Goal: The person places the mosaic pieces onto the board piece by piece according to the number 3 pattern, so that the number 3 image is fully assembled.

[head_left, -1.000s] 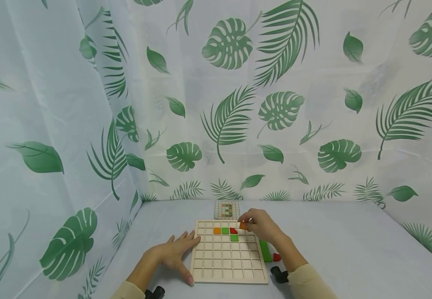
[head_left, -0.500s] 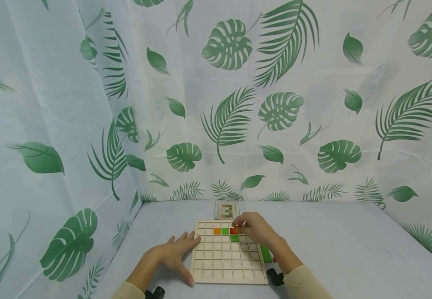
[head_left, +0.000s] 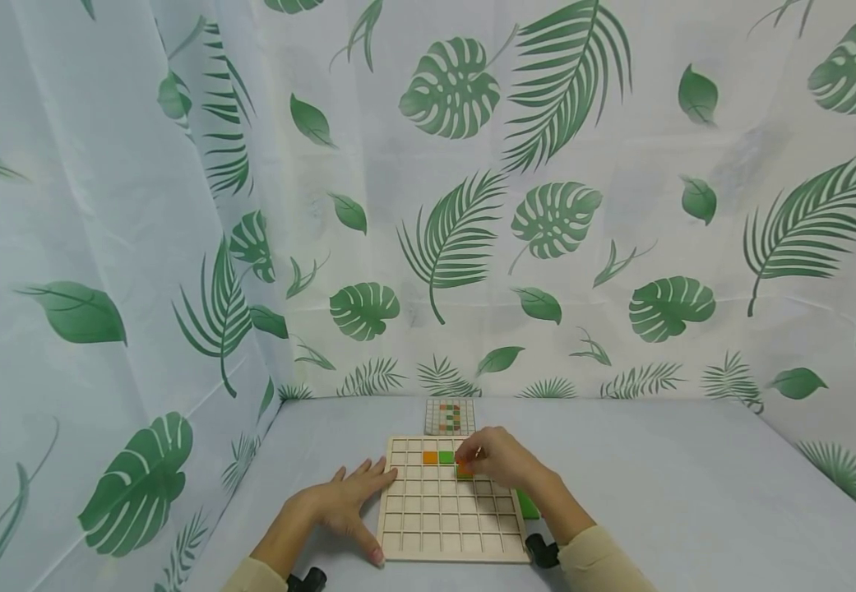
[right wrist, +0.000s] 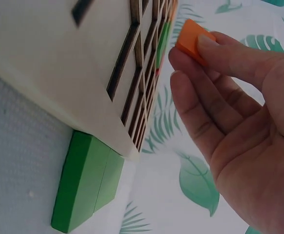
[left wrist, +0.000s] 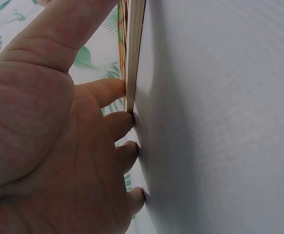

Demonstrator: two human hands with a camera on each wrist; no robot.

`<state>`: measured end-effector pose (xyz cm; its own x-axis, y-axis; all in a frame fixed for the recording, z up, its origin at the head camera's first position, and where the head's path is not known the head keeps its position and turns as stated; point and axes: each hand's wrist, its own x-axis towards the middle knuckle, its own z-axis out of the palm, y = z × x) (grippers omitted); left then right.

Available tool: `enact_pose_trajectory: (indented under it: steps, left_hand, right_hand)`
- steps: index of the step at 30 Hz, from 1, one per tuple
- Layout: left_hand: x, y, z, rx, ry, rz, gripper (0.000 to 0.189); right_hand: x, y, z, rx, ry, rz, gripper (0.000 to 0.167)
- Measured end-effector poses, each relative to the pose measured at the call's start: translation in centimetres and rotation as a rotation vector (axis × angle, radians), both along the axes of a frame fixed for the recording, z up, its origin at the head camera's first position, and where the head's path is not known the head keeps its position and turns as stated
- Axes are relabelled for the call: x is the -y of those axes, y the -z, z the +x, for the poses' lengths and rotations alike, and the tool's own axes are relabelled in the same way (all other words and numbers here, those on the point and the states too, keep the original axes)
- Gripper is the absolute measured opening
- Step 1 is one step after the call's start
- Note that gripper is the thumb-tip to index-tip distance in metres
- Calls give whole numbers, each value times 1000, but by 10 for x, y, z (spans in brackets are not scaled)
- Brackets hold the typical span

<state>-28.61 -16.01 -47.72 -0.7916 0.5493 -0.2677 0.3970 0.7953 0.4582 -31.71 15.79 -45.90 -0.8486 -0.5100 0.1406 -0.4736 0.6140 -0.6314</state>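
A wooden grid board (head_left: pixel 435 526) lies flat in front of me. My left hand (head_left: pixel 342 503) rests at its left edge with fingers spread; in the left wrist view its fingertips (left wrist: pixel 124 119) touch the board's side and the tabletop. Over the upper right squares, my right hand (head_left: pixel 502 459) pinches an orange square block (right wrist: pixel 193 41) between thumb and fingers, tilted and above the board. An orange block (head_left: pixel 431 457) and a green block (head_left: pixel 446 457) sit side by side in one row. The red block and most of another green block are hidden by the right hand and its block.
Behind the board lies a small card (head_left: pixel 432 409) printed with a coloured grid pattern. Green blocks (right wrist: pixel 85 185) lie on the table against the board's right edge. A leaf-patterned curtain (head_left: pixel 539 222) stands behind and on the left.
My right hand has moved left and slightly nearer with the orange block, from the board's upper right to above the red and green blocks. The left hand has stayed still.
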Motion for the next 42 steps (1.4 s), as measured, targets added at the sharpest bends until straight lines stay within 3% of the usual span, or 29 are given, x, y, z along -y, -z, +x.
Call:
enact_pose_trajectory:
  steps: [7, 17, 31, 42]
  left_hand:
    - [1, -1, 0, -3, 12, -3, 127]
    - [1, -2, -1, -1, 8, -1, 127]
    - [1, -1, 0, 1, 11, 11, 128]
    - [1, -1, 0, -7, 14, 11, 128]
  right_hand:
    - [-1, 3, -2, 2, -64, 33, 17]
    - [-1, 6, -3, 43, -92, 48, 15]
    - [0, 5, -2, 83, -97, 49, 14]
    - [2, 3, 0, 48, -78, 68, 15]
